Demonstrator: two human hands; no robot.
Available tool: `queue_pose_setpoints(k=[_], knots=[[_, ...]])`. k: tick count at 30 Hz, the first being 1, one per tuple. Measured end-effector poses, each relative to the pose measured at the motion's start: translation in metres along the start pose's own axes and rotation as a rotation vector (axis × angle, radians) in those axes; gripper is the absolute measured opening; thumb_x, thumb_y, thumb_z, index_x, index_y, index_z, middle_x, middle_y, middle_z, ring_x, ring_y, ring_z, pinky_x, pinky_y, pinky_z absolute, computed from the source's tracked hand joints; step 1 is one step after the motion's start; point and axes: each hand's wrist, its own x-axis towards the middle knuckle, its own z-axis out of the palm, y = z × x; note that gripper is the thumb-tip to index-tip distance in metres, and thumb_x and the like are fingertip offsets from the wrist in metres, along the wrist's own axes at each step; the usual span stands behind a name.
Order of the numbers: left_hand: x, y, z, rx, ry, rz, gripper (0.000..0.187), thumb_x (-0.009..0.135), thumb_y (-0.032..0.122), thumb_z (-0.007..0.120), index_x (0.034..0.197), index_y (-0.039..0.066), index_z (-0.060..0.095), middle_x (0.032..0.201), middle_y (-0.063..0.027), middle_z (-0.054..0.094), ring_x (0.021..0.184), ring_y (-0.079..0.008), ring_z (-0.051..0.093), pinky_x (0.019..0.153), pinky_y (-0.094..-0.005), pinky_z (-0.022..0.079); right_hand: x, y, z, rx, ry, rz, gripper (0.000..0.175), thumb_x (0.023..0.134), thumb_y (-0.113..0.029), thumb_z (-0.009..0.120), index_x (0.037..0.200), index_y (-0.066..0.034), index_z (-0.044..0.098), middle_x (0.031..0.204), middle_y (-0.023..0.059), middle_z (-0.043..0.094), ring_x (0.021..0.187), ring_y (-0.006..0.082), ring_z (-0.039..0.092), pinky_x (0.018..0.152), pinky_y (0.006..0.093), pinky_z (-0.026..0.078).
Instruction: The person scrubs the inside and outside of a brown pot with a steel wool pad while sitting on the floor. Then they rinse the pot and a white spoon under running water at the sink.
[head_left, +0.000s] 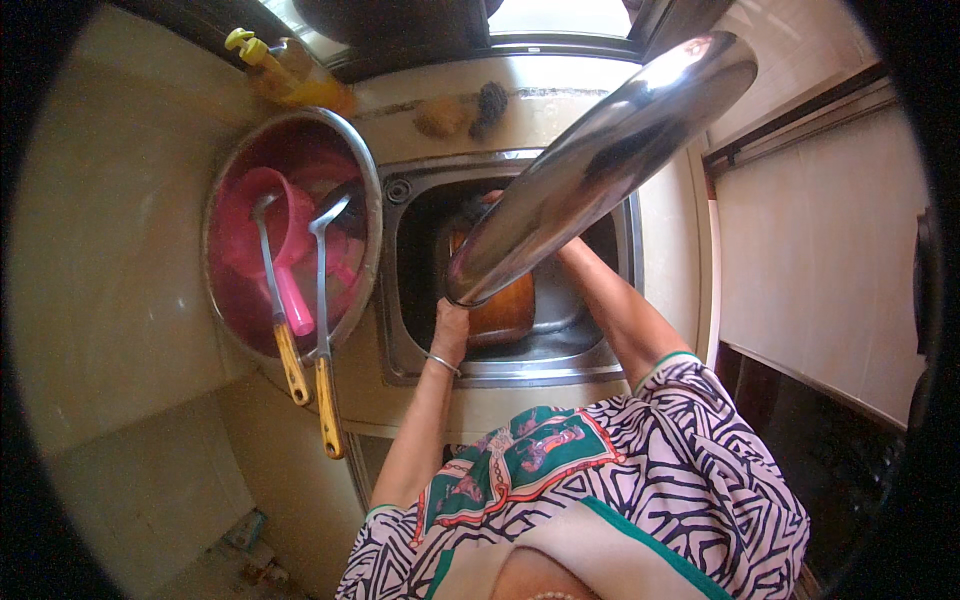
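Note:
In the steel sink (517, 373) lies an orange-brown piece with rounded corners (514, 311), perhaps a board or a tray. My left hand (451, 330), with a bangle at the wrist, is at its near left edge; its fingers are hidden. The large chrome spout (600, 172) crosses in front of the sink and covers the middle of the piece. Most of my right hand (493, 196) is behind the spout, with only a bit of its fingers showing at the far side, next to something dark. What it holds cannot be seen.
Left of the sink stands a round basin (373, 202) with a pink plastic mug (289, 217) and two wooden-handled ladles or spatulas (324, 300) sticking out. Behind are a yellow pump bottle (292, 82), a tan sponge-like lump (441, 118) and a dark scrubber (489, 109).

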Motion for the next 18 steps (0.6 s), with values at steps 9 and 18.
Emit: queue_pose_setpoints(k=[9,18], knots=[[0.005,-0.009,0.004,0.03,0.081,0.013,0.052,0.099,0.052,0.044,0.104,0.004,0.064,0.095,0.0003,0.063,0.086,-0.0096,0.056,0.079,-0.0268,0.046,-0.073,-0.071,0.019,-0.406,0.136,-0.527,0.023,0.076,-0.023,0.07,0.087,-0.0054,0.06,0.087,0.0124,0.054,0.086,0.0324,0.053,0.074,0.0428,0.044],[0.005,-0.009,-0.001,0.126,0.036,0.024,0.048,0.1,0.047,0.043,0.093,0.004,0.062,0.089,0.0003,0.059,0.081,-0.0093,0.049,0.073,-0.0272,0.043,-0.119,-0.092,0.032,-0.599,0.41,-0.675,0.021,0.077,-0.023,0.068,0.09,-0.0079,0.061,0.099,0.0102,0.058,0.093,0.0284,0.056,0.078,0.0421,0.043]])
